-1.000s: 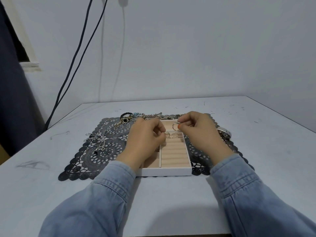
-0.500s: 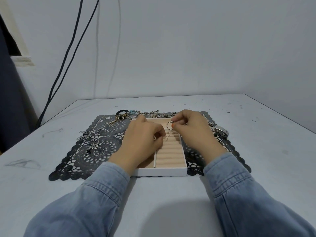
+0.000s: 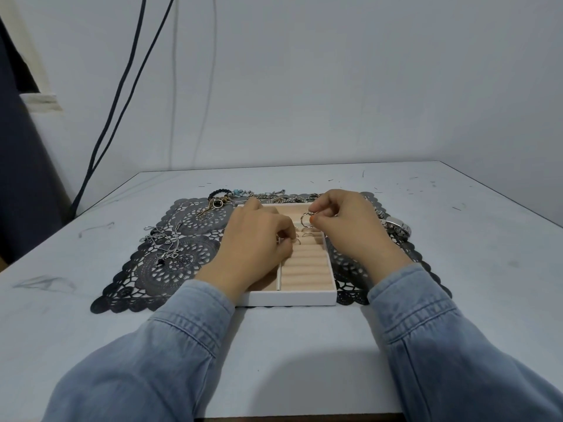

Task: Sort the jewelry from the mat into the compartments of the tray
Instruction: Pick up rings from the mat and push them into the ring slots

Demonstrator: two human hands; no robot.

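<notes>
Right hand [image 3: 350, 229]: thumb and forefinger pinch a silver ring [image 3: 305, 218], held just above the far end of the tray [image 3: 289, 297], over the right compartment with the beige rolls. The other fingers are curled in.

Left hand [image 3: 256, 248]: fingers curled, tips down on the rolls about mid-tray, right beside a small ring [image 3: 297, 239] sitting there. Can't tell whether it's pinching that ring or just touching it, because the knuckles block the view.

Tray: white with beige lining, 2 compartments split by a divider running near to far. The left one is mostly hidden under the left hand. The tray sits on a black lace mat [image 3: 170, 263], towards its near edge.

On the mat:
- chain tangle [image 3: 164, 242], silver, on the left
- bead bracelet [image 3: 217, 194], black, with a key clip [image 3: 210, 208] just beside it, at the far left
- linked chain [image 3: 274, 196] along the far edge, behind the tray
- watch [image 3: 396, 228] on the right, just beside the right hand

The mat lies on a pale table [image 3: 91, 330]. 2 dark cables [image 3: 122, 102] run down the wall at the far left. Denim sleeves [image 3: 182, 345] on both arms.
</notes>
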